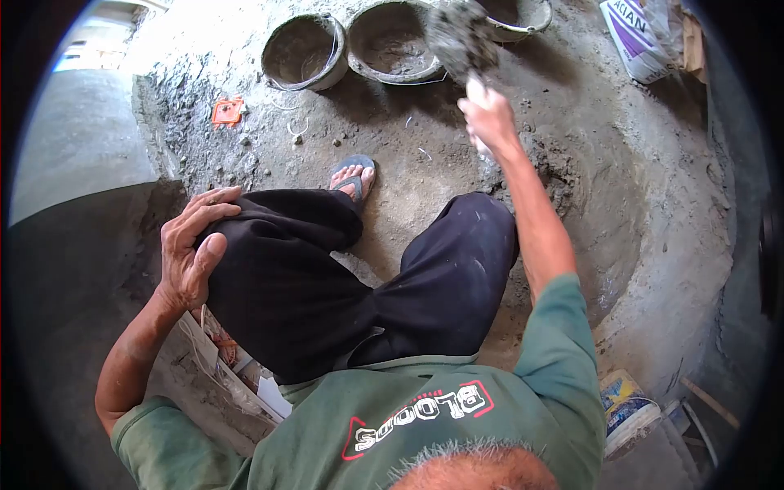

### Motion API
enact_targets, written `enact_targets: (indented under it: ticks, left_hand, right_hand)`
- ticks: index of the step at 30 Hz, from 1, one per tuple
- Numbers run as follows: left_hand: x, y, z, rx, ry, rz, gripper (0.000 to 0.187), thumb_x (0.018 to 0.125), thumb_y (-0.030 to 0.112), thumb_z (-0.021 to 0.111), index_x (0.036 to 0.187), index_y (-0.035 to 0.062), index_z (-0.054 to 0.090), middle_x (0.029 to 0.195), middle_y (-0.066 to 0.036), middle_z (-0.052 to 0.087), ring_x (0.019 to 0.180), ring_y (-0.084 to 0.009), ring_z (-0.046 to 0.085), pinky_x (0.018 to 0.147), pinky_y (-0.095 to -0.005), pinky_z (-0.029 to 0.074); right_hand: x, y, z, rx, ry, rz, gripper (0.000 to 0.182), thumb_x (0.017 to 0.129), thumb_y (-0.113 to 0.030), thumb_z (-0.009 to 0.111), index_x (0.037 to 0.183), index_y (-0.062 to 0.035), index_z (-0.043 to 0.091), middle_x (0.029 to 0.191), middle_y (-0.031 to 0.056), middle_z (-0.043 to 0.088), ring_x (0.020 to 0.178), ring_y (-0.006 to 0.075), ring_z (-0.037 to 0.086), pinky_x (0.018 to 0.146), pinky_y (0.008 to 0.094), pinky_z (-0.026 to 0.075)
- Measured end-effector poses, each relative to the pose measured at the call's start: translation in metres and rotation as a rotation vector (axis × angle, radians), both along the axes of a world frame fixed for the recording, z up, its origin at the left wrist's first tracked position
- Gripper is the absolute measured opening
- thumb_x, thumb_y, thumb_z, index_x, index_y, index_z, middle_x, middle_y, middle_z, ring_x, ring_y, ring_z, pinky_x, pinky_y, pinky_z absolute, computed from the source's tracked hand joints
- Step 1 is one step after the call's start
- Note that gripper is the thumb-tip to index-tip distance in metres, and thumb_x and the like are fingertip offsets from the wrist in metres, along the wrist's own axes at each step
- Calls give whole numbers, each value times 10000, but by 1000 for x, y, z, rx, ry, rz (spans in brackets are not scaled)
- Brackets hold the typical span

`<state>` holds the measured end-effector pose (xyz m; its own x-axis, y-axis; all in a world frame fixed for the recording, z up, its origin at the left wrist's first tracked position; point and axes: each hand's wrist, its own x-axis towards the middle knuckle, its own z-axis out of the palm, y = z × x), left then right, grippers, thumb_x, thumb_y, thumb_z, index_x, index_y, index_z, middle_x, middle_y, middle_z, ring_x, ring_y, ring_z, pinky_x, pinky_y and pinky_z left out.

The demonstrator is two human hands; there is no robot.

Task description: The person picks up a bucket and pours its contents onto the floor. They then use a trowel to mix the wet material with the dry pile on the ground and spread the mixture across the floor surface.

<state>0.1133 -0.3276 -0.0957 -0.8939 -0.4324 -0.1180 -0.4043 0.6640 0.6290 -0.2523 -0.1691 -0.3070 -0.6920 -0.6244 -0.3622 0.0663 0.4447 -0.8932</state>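
Note:
My right hand (490, 122) is wrapped round the pale handle of a trowel (480, 88). A lump of wet grey mortar (464, 41) covers its blade, blurred by motion. The load overlaps the right side of the middle bucket (374, 72) in this view. Beside that bucket stand a left bucket (333, 76) and a right bucket (516, 34), the latter cut off by the top edge. Grey residue coats the insides of the left and middle ones. My left hand (192, 241) rests on my left knee, fingers extended over the dark trousers, holding nothing.
Wet mortar (555, 175) lies on the rough floor right of my knees. An orange plastic piece (227, 113) lies at the left. A white printed sack (635, 41) stands at the upper right, a paint pail (629, 416) at the lower right. One sandalled foot (353, 178) is ahead of me.

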Motion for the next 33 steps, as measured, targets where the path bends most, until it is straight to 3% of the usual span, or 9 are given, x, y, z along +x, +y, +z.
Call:
enact_targets:
  ticks: [2,6,12,14,16,19,24,28,33]
  left_hand:
    - [-1,3,1,0,-11,-4,638,855,541,505,1002,-65,639,1159,-225,626,1139,-363,567,1016,-434,377]
    - [-1,3,2,-21,-25,-28,601,873,500,497,1011,-68,635,1166,-233,620,1138,-367,569,1014,-426,379]
    - [16,0,1,-15,-41,-12,564,928,435,421,1045,-79,623,1204,-257,593,1149,-352,565,1025,-422,368]
    - [21,-6,-7,38,-14,-46,575,933,439,411,1058,-82,621,1212,-261,587,1158,-353,557,1032,-429,360]
    - [27,-10,-8,33,-1,0,585,944,436,390,1087,-85,614,1228,-266,576,1181,-352,538,1047,-441,343]
    - [19,-9,-5,35,-48,18,593,950,442,379,1103,-83,609,1244,-266,567,1198,-347,523,1061,-456,326]
    - [-4,-9,-9,15,-66,-43,606,952,455,379,1098,-84,612,1250,-258,568,1206,-336,519,1068,-444,321]
    - [-22,-6,-12,-3,-82,-71,597,955,443,372,1099,-82,616,1256,-250,570,1212,-324,517,1074,-431,318]
    - [-31,-10,-19,69,-72,-96,555,977,389,350,1118,-80,610,1263,-243,568,1213,-319,518,1082,-427,312]
  right_hand:
    - [-24,-55,-80,120,1043,133,251,767,-168,637,899,5,512,685,155,621,602,325,636,552,457,532]
    - [-39,-54,-39,422,902,414,289,788,-192,578,998,-5,509,862,256,665,821,430,662,723,513,542]
    - [-69,154,-80,551,830,-237,341,820,-292,556,1034,-30,513,926,295,649,815,475,641,725,530,517]
    - [-85,280,-155,637,808,-400,262,809,-276,618,911,-42,563,804,230,664,663,391,663,595,491,529]
    - [-55,350,-153,484,-86,-897,165,809,-175,674,819,-49,567,674,102,602,500,225,579,441,377,476]
    - [-10,396,-178,469,-250,-1024,185,776,-160,708,834,-42,578,619,56,556,454,147,519,379,331,435]
    - [13,309,-183,589,101,-337,300,700,-191,633,907,25,661,848,242,676,822,340,686,740,426,536]
    - [39,267,-165,614,399,-355,359,740,-223,569,1006,10,631,986,297,641,883,453,635,797,480,524]
    - [84,272,-125,605,792,-473,302,805,-191,565,1037,-8,501,855,236,640,737,420,642,675,539,514]
